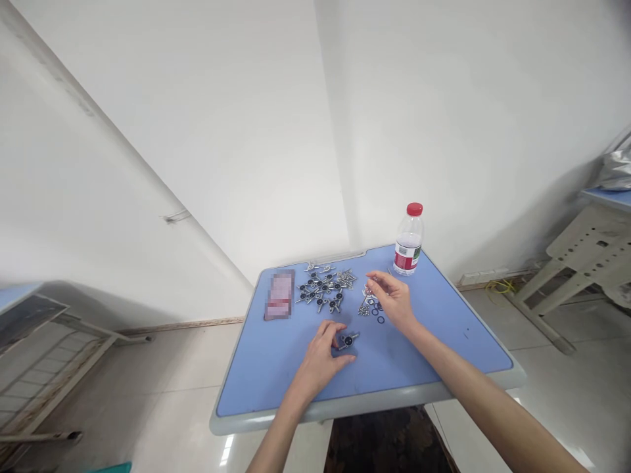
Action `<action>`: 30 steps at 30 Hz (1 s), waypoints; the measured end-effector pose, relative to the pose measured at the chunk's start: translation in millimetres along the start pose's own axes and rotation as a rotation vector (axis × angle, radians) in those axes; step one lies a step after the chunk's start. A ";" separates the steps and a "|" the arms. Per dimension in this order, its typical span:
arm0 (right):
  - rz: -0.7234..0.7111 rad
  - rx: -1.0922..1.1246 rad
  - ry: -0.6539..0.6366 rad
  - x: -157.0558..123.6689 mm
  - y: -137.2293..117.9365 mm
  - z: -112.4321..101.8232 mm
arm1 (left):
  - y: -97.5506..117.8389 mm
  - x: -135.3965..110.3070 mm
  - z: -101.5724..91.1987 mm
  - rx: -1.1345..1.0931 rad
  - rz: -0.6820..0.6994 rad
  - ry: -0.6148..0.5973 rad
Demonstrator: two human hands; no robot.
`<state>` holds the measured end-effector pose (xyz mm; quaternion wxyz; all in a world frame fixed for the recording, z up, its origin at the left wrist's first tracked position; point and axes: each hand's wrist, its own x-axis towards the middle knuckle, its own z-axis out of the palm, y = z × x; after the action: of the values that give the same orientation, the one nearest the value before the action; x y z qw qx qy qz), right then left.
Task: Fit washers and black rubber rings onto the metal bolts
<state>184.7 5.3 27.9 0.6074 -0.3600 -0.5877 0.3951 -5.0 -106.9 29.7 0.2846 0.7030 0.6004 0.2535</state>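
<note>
Small steel fitting with a black ring (348,341) is lying on the pale blue, grey-rimmed surface (266,374), right at the fingertips of my left hand (320,362), which is curling over it with the thumb and fingers closing on it from both sides. My right hand (392,299) is hovering apart from the left, up and to its right, with its fingertips pinched together; I cannot tell whether they are gripping anything thin. Just below my right hand, a loose scatter of black rubber O-rings (379,314) and tiny steel nuts (363,310) is lying on the surface. Beyond the gap between my hands, a dense cluster of similar steel fittings with black rings (320,288) is spreading across the surface. Further out past my left hand, a flat pink-and-white packet (280,295) is lying beside that cluster, too blurred to read. Beyond my right hand, a clear plastic water bottle with a red cap and a red-and-white label (408,240) is standing upright near the far corner of the surface. Well off to my right, a second desk with a blue top and a beige perforated frame (582,246) is standing on the pale tiled floor (557,420), and a tangle of yellow cable (500,288) is lying by the white wall.
</note>
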 end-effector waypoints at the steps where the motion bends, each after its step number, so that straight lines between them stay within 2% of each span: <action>1: 0.002 0.004 0.001 0.2 -0.1 -0.3 | -2.5 -1.4 -4.1 -0.028 0.006 -0.025; 7: 0.005 -0.014 -0.003 0.6 -1.5 -1.4 | -10.5 -6.6 -16.1 -0.093 0.020 -0.106; 18: 0.015 -0.013 0.000 0.9 -2.1 -0.7 | -12.7 -9.1 -3.1 -0.066 0.032 -0.008; 22: 0.018 0.009 0.005 1.2 -0.6 -0.3 | -6.7 -15.8 0.8 0.004 0.022 -0.028; 26: 0.018 0.035 0.010 3.8 -0.6 -2.4 | 3.6 -12.3 -6.3 0.104 0.161 -0.003; 30: 0.024 0.025 0.059 8.9 -2.5 -7.5 | 11.8 2.8 -12.5 0.169 0.274 -0.119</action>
<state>192.4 12.4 33.6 0.6239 -0.3711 -0.5603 0.3989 -5.0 -104.3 46.9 0.2225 0.8134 0.5002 0.1964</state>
